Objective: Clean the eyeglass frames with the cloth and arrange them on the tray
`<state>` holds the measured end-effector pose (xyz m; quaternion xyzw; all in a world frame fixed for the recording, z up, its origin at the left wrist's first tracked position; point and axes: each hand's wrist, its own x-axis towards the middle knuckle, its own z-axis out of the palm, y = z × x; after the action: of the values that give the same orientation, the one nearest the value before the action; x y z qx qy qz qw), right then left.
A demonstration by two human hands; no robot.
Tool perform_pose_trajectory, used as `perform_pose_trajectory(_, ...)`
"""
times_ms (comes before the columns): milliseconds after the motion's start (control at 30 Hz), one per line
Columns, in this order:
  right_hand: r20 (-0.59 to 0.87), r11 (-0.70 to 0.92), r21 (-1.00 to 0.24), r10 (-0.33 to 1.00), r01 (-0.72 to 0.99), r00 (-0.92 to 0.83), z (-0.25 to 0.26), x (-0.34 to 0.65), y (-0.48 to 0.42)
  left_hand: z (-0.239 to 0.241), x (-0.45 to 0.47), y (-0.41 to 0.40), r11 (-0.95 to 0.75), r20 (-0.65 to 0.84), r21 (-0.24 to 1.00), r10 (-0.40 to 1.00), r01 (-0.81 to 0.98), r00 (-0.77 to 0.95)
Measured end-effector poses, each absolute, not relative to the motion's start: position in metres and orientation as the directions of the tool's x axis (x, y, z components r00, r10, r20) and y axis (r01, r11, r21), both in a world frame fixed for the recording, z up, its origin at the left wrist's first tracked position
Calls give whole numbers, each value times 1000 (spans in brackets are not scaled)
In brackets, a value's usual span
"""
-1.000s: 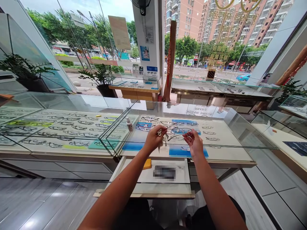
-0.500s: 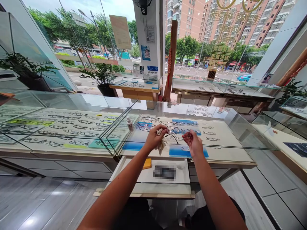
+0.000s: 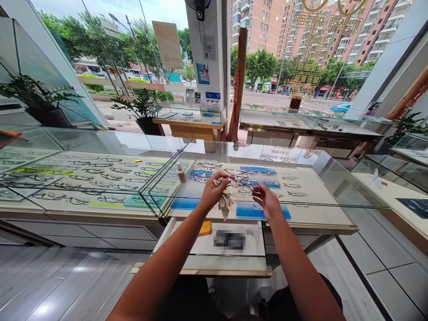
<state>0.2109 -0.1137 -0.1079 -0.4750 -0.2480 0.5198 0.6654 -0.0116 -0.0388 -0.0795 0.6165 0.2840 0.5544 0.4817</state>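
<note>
My left hand (image 3: 212, 192) is closed on a beige cleaning cloth (image 3: 225, 203) that hangs below the fingers, and it pinches one end of a thin-framed pair of glasses (image 3: 241, 183). My right hand (image 3: 266, 200) pinches the other end of the same glasses. Both hands hover over the glass counter top (image 3: 321, 178), above a display of several glasses on white and blue mats.
A small white spray bottle (image 3: 181, 172) stands on the counter left of my hands. An open drawer (image 3: 230, 249) with an orange pad (image 3: 205, 228) sticks out below. More glass showcases with frames lie left, right and behind; potted plants stand at the back.
My hands drew closer together. The glasses, held out wide with temples spread a second ago, now sit folded between the hands, and the cloth hangs lower from my left hand.
</note>
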Motion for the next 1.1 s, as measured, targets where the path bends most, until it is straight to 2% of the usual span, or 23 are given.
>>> perform_pose_trajectory(200,-185,-32,-895,934,-444,305,-105,210,-115,-80,-11,-39,-348,381,919,905,-185,190)
perform_pose_trajectory(367,-299,-241,-854,953,-461,54,-98,210,-116,-77,-12,-42,-326,359,928,911,-181,201)
perform_pose_trajectory(433,-301,-260,-840,954,-476,10,-98,210,-116,-76,-12,-42,-340,371,924,908,-176,195)
perform_pose_trajectory(567,-250,-193,-834,967,-516,43,-101,210,-114,-76,-12,-41,-332,371,922,907,-200,202)
perform_pose_trajectory(667,-231,-184,-856,972,-482,40,-103,210,-115,-77,-13,-39,-356,385,919,905,-170,183)
perform_pose_trajectory(767,-200,-146,-901,975,-408,93,-101,210,-116,-78,-15,-36,-400,413,910,895,-105,171)
perform_pose_trajectory(833,-129,-79,-932,984,-353,122,-99,209,-119,-78,-16,-35,-414,419,908,886,-72,196)
perform_pose_trajectory(967,35,49,-979,997,-196,75,-92,203,-124,-76,-15,-38,-445,428,896,856,-9,291)
perform_pose_trajectory(1100,109,111,-991,994,-76,24,-88,198,-125,-73,-15,-42,-483,440,875,824,37,358)
